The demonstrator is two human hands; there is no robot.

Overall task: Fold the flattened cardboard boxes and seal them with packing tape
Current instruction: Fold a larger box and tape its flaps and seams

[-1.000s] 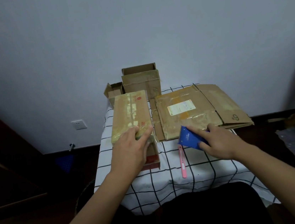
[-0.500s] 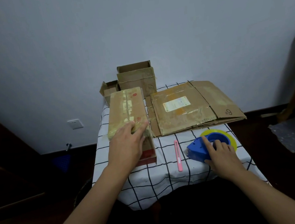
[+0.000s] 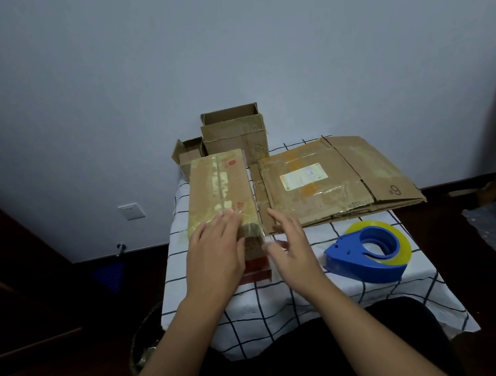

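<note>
Your right hand [image 3: 292, 254] has let go of the tape dispenser [image 3: 370, 254], which now sits on the table [image 3: 287, 317] at about 3 o'clock from that hand, and has crossed over to the near end of the taped box [image 3: 220, 191]. Its fingers are straight and released, right beside the box's end face where a strip of clear tape seems to hang. Your left hand [image 3: 217, 254] still lies flat on the box's top, fingers straight, pressing it down. Taping of this seam looks finished; smoothing the loose end is likely next. The flattened box [image 3: 333, 177] waits at 1 o'clock, untouched.
</note>
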